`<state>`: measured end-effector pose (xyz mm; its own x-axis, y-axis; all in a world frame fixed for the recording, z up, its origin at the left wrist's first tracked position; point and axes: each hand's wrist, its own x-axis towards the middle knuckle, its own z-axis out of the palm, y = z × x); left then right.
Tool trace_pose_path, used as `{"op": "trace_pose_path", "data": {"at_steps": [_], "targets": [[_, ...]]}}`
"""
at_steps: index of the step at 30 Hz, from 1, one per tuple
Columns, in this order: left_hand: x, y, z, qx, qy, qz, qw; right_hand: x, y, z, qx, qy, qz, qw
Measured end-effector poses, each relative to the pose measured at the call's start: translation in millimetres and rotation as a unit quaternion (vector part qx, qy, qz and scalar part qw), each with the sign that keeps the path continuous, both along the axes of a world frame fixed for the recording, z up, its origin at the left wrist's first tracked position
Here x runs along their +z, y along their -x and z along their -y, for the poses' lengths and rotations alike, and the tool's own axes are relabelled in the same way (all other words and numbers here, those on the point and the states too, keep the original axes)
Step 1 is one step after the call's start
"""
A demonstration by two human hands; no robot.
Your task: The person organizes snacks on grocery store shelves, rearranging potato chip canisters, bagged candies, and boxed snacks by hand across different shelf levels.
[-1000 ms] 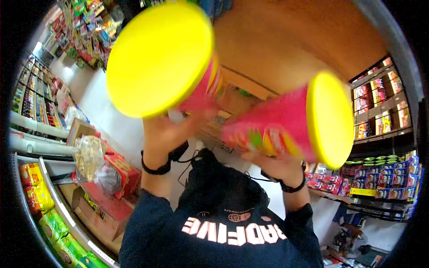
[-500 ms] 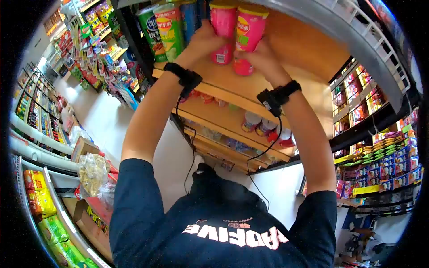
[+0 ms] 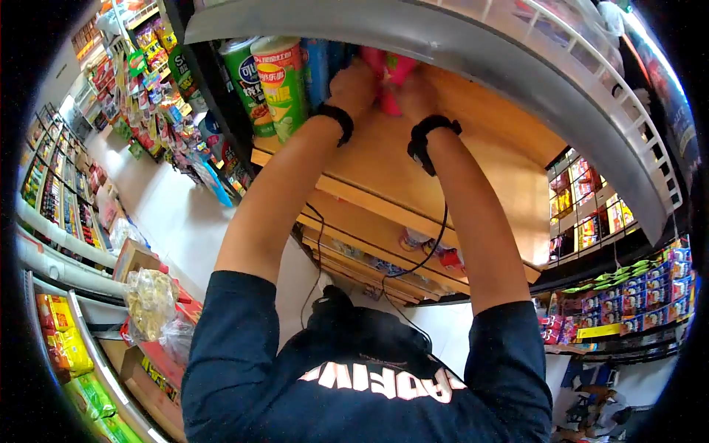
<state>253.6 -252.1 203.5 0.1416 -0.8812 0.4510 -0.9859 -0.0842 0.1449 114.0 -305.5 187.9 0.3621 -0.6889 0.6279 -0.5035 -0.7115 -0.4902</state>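
Observation:
Two pink canisters stand close together on the wooden shelf [image 3: 473, 140], deep under the grey upper shelf edge. My left hand [image 3: 354, 90] is closed around the left pink canister [image 3: 372, 57], at its near side. The right pink canister [image 3: 399, 68] is in my right hand [image 3: 418, 96], whose fingers wrap its lower part. My hands nearly touch each other, and they hide much of both canisters. To the left stand a green canister [image 3: 281, 88], a dark green canister [image 3: 248, 85] and a blue canister [image 3: 316, 70].
The grey shelf edge [image 3: 443, 37] arches over my hands. Lower wooden shelves hold jars. Hanging snack packs [image 3: 162, 96] are at the left, and packs [image 3: 639, 295] fill a rack at the right. A cardboard box [image 3: 148, 376] and plastic bag [image 3: 151, 303] lie lower left.
The pink canisters came down from in front of me onto the shelf, then moved deeper in. Both hands moved with them and came closer together.

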Motion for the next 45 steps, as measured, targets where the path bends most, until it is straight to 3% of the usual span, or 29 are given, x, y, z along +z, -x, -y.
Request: {"op": "trace_pose_path", "data": {"at_steps": [2, 3, 5, 8, 11, 12, 14, 16, 17, 18, 19, 21, 23, 24, 26, 30, 32, 34, 35, 36, 37, 38, 40, 44, 45], "targets": [[-16, -7, 24, 0.048, -0.007, -0.041, 0.998, -4, -7, 7, -0.044, 0.038, -0.018, 0.998], [-17, -8, 23, 0.05, -0.007, -0.043, 0.998, 0, -9, 3, -0.023, -0.004, -0.001, 1.0], [-20, -8, 19, -0.007, -0.035, -0.011, 0.999, -4, -13, 7, -0.004, -0.048, 0.016, 0.999], [-10, 6, 5, -0.026, -0.057, 0.043, 0.997, -28, -13, 41, -0.042, 0.006, 0.007, 0.999], [-47, -16, 42, -0.064, 0.051, 0.082, 0.993, -36, -18, 51, -0.074, -0.028, -0.01, 0.997], [-37, -11, 34, -0.066, 0.053, 0.082, 0.993, -51, -21, 58, -0.072, 0.018, 0.044, 0.996], [-17, 4, 3, -0.034, -0.059, 0.015, 0.998, -58, -21, 63, -0.067, 0.056, 0.092, 0.992], [-28, -9, 6, -0.077, -0.037, 0.028, 0.996, -52, -19, 75, 0.166, 0.03, 0.063, 0.984], [-37, -14, 3, -0.119, -0.003, 0.044, 0.992, -62, -23, 81, 0.094, -0.015, -0.121, 0.988], [-33, -9, -20, -0.116, -0.018, 0.037, 0.992, -43, 14, 63, 0.187, -0.198, -0.141, 0.952], [-10, 2, -57, -0.167, 0.018, 0.064, 0.984, -1, 56, 28, 0.272, -0.374, -0.154, 0.873], [9, 20, -119, -0.214, 0.035, 0.08, 0.973, 30, 74, -70, 0.324, -0.374, -0.001, 0.869], [8, 30, -169, -0.225, 0.169, -0.183, 0.942, 67, 84, -136, 0.34, -0.282, -0.129, 0.888], [-2, 36, -194, -0.218, 0.157, -0.188, 0.945, 54, 92, -157, 0.345, -0.295, -0.128, 0.882], [-18, 47, -239, -0.216, 0.245, -0.429, 0.842, 33, 108, -194, 0.256, -0.215, -0.133, 0.933], [-106, 40, -280, -0.12, 0.21, -0.568, 0.786, -2, 116, -267, 0.316, -0.122, -0.152, 0.928], [-146, 39, -272, -0.069, 0.196, -0.569, 0.796, -42, 110, -274, 0.321, -0.248, -0.277, 0.871], [-187, 27, -255, -0.041, 0.206, -0.567, 0.797, -94, 93, -259, 0.254, -0.199, -0.22, 0.921], [-199, 21, -246, -0.022, 0.214, -0.562, 0.799, -116, 85, -248, 0.257, -0.199, -0.224, 0.919], [-205, 17, -238, -0.019, 0.215, -0.564, 0.797, -136, 79, -234, 0.258, -0.184, -0.118, 0.941], [-209, 12, -231, -0.025, 0.184, -0.55, 0.814, -145, 71, -221, 0.254, -0.165, -0.009, 0.953], [-211, 9, -222, -0.032, 0.152, -0.536, 0.83, -148, 63, -208, 0.254, -0.165, -0.013, 0.953], [-203, 17, -201, -0.048, 0.137, -0.544, 0.827, -152, 52, -188, 0.065, -0.089, 0.053, 0.992], [-179, 28, -157, -0.115, 0.233, -0.434, 0.863, -150, 49, -152, -0.002, -0.079, -0.038, 0.996], [-177, 26, -146, -0.117, 0.281, -0.382, 0.873, -149, 48, -147, -0.014, -0.006, -0.018, 1.0]]}}
